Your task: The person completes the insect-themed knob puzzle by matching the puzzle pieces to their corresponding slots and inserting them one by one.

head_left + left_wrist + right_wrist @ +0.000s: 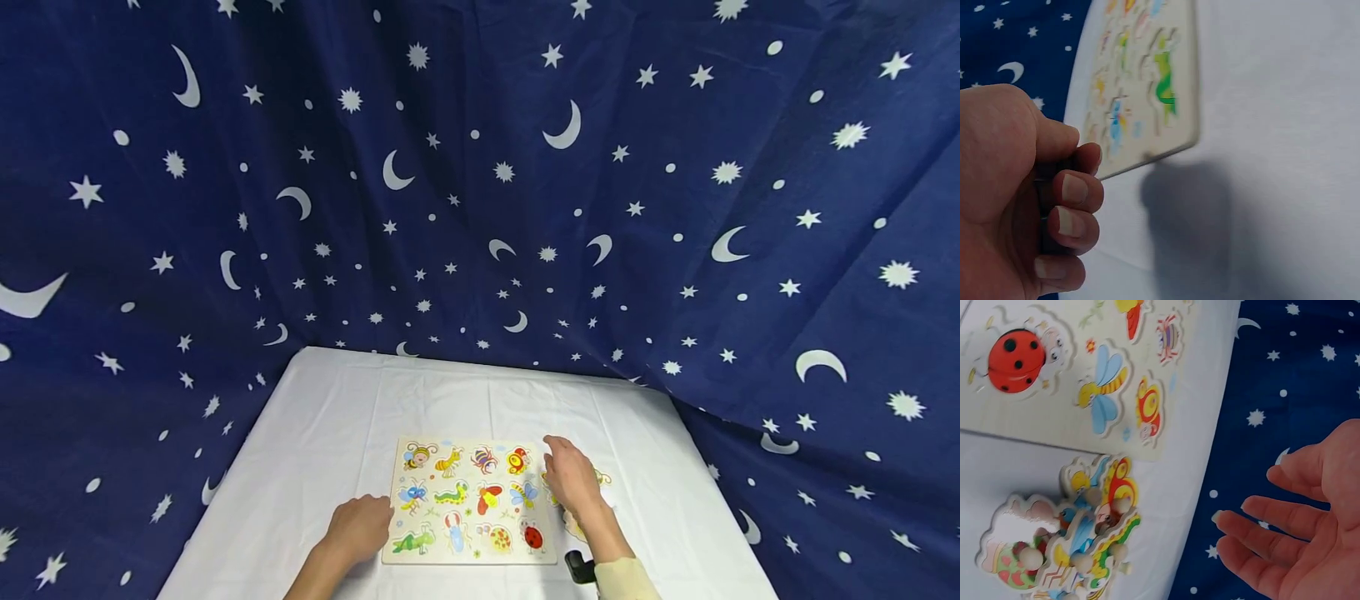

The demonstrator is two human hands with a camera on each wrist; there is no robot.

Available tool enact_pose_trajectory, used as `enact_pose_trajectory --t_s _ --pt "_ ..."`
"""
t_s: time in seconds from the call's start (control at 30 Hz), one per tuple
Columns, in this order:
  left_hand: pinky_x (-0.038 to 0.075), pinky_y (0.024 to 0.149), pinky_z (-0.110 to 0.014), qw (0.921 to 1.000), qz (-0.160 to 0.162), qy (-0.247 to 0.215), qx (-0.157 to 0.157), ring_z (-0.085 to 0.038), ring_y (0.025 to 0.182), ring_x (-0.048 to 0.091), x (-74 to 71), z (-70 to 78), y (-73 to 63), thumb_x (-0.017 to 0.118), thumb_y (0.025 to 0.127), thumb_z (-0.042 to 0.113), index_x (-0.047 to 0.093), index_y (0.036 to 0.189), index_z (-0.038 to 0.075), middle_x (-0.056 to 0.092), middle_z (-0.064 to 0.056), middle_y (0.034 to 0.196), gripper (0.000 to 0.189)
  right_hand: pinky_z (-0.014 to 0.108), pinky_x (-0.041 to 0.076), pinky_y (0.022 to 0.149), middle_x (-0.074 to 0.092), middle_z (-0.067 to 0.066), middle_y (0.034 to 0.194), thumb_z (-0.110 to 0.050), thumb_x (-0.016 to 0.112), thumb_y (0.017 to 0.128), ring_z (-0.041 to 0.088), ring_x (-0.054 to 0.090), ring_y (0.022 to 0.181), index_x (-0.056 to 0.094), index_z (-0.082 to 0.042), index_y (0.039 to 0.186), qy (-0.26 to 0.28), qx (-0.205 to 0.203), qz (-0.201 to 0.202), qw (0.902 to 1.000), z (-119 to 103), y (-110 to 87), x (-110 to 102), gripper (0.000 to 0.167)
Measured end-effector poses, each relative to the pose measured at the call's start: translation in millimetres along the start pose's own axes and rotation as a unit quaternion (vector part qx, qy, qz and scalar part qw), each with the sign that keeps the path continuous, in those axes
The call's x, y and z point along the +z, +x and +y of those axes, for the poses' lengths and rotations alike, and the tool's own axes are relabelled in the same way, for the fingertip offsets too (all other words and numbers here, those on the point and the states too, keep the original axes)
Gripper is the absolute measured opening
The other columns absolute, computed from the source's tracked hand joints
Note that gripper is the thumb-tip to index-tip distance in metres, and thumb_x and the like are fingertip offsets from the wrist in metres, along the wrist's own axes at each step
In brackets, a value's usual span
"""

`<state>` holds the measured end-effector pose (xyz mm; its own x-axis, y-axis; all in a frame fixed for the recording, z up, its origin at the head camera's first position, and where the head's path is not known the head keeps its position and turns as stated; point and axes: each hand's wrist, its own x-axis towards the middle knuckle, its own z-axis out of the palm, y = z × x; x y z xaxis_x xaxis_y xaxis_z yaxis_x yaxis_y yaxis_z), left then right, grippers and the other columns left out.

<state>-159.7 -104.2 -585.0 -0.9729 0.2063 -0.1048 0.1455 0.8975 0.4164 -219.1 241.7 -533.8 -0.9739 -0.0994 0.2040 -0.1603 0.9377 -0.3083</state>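
Observation:
A pale wooden puzzle board (450,559) with colourful insect pictures lies flat on the table. At its left edge is my left hand (360,529), fingers curled; thumb and index finger (1089,156) meet at the rim and seem to pinch it, though the contact is partly hidden. My right hand (573,477) is just right of the board, over a pile of knobbed puzzle pieces (1079,531). Its fingers (1272,531) are loosely bent and apart, holding nothing. A ladybug picture (1016,361) and a dragonfly picture (1102,387) show on the board.
A white cloth (442,396) covers the table. Dark blue fabric (480,167) with moons and stars hangs behind and on both sides. A small black device (579,568) sits by the right wrist, above a cream sleeve (626,579).

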Motion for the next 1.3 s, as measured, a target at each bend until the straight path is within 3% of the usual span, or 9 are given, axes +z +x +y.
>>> enact_pose_trajectory --t_s 0.17,0.37,0.43,0.6,0.73,0.83,0.97,1.17,1.3 --pt "0.039 0.052 -0.033 0.9993 -0.03 -0.013 -0.02 -0.016 0.053 0.044 11.3 -4.2 -8.0 0.054 0.094 0.024 0.067 0.076 0.009 0.049 0.0 0.058 0.027 0.05 0.051 0.086 0.066 0.019 0.114 -0.005 0.057 0.092 0.038 0.065 0.103 0.062 -0.001 0.119 -0.009 0.018 -0.015 0.9997 6.3 -0.2 -0.2 0.028" --pt "0.048 0.058 -0.039 0.9958 -0.075 0.015 -0.05 -0.019 0.057 0.049 19.9 -6.6 -12.6 0.061 0.09 0.024 0.068 0.08 0.005 0.055 -0.004 0.063 0.023 0.049 0.052 0.076 0.069 0.016 0.1 -0.004 0.058 0.09 0.035 0.067 0.089 0.063 -0.001 0.115 -0.007 0.028 -0.013 0.9995 15.0 -0.1 2.8 0.025" --pt "0.048 0.059 -0.04 0.9947 -0.086 0.003 -0.055 -0.019 0.057 0.05 21.6 -8.8 -13.4 0.063 0.088 0.025 0.068 0.079 0.005 0.055 -0.004 0.062 0.022 0.049 0.052 0.075 0.069 0.016 0.099 -0.005 0.057 0.091 0.035 0.067 0.088 0.063 -0.002 0.114 -0.006 0.031 -0.012 0.9994 17.4 0.0 4.7 0.025" --pt "0.045 0.058 -0.037 0.9953 -0.081 -0.045 -0.03 -0.016 0.056 0.049 24.2 -17.5 -16.0 0.074 0.077 0.029 0.067 0.074 0.013 0.053 0.002 0.058 0.018 0.05 0.052 0.076 0.069 0.019 0.1 -0.004 0.056 0.091 0.038 0.067 0.09 0.061 0.0 0.117 -0.002 0.045 -0.01 0.9989 24.1 1.5 11.2 0.027" --pt "0.038 0.055 -0.031 0.995 -0.084 -0.054 -0.01 -0.013 0.055 0.045 26.1 -22.9 -17.3 0.08 0.07 0.035 0.058 0.068 0.017 0.048 0.006 0.057 0.028 0.053 0.051 0.081 0.066 0.025 0.107 -0.004 0.056 0.09 0.043 0.065 0.096 0.055 0.005 0.124 0.003 0.071 -0.012 0.9974 30.4 3.3 17.3 0.035" --pt "0.037 0.057 -0.031 0.9939 -0.088 -0.065 -0.014 -0.014 0.057 0.044 28.5 -24.1 -17.6 0.081 0.07 0.036 0.054 0.066 0.017 0.048 0.005 0.058 0.033 0.054 0.049 0.086 0.061 0.028 0.114 -0.006 0.056 0.091 0.045 0.062 0.102 0.05 0.006 0.13 0.0 0.096 -0.02 0.9952 36.0 3.2 22.1 0.041" --pt "0.041 0.065 -0.034 0.9943 -0.079 -0.068 -0.022 -0.013 0.062 0.045 30.2 -24.7 -17.1 0.08 0.07 0.036 0.055 0.067 0.018 0.049 0.005 0.061 0.031 0.056 0.049 0.084 0.056 0.032 0.119 -0.006 0.058 0.089 0.049 0.06 0.099 0.048 0.005 0.132 -0.016 0.111 -0.017 0.9935 44.4 3.0 28.2 0.046" --pt "0.041 0.065 -0.034 0.9946 -0.072 -0.071 -0.024 -0.013 0.062 0.045 29.3 -24.9 -15.8 0.081 0.069 0.034 0.056 0.068 0.018 0.049 0.005 0.062 0.03 0.057 0.048 0.078 0.054 0.032 0.115 -0.008 0.057 0.09 0.048 0.058 0.095 0.049 0.0 0.135 -0.033 0.135 -0.045 0.9893 57.2 5.1 35.7 0.046" --pt "0.039 0.061 -0.032 0.9921 -0.081 -0.088 -0.036 -0.014 0.06 0.045 29.3 -26.0 -15.0 0.082 0.069 0.033 0.058 0.068 0.017 0.05 0.004 0.061 0.029 0.055 0.049 0.075 0.056 0.029 0.106 -0.005 0.056 0.089 0.043 0.059 0.088 0.058 0.001 0.124 -0.045 0.142 -0.064 0.9868 63.8 5.4 39.1 0.035"
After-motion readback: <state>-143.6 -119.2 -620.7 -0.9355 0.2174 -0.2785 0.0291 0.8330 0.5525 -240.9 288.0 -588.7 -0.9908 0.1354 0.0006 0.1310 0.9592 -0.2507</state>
